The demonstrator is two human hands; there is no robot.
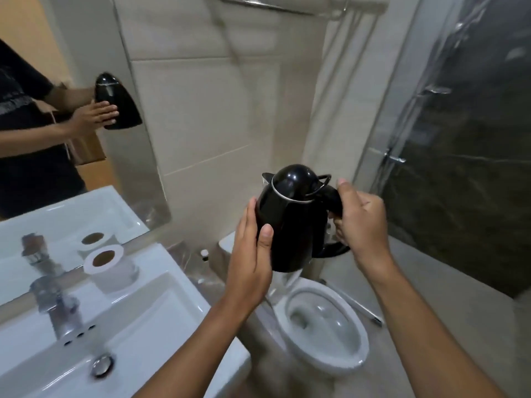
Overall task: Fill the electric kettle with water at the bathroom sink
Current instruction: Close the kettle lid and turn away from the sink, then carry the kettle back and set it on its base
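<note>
Kettle (290, 222), black, held in air w/ both hands, above toilet (324, 326), right of sink (138, 320) and well apart from it. Lid down, dome shiny; spout at upper left, handle to right. Tilted slightly, base toward lower right. Silver band round lid rim.

Right hand (359, 222) curled round handle, thumb up on top, fingers wrapped under. Left hand (253, 254) flat vs. kettle side, fingers straight, thumb lying on front of body; pressing, not wrapping.

Sink white, rectangular basin, lower left. Chrome tap (54, 303) at back edge, blurred. Drain (102, 364) chrome, in basin floor; three small overflow holes above it. Tissue roll (110, 264) standing on sink's back ledge, just right of tap, touching mirror edge or close; can't tell which.

Mirror (71, 139) on wall over sink: shows dark-sleeved person, kettle and flat hand reflected; roll and tap reflected too.

Toilet bowl open, seat white. Small bottle (204, 254) on ledge betw. sink and toilet. Glass shower screen (431, 139) at right, dark marble wall behind it. Beige tile wall ahead; chrome rail (284, 5) at top.
</note>
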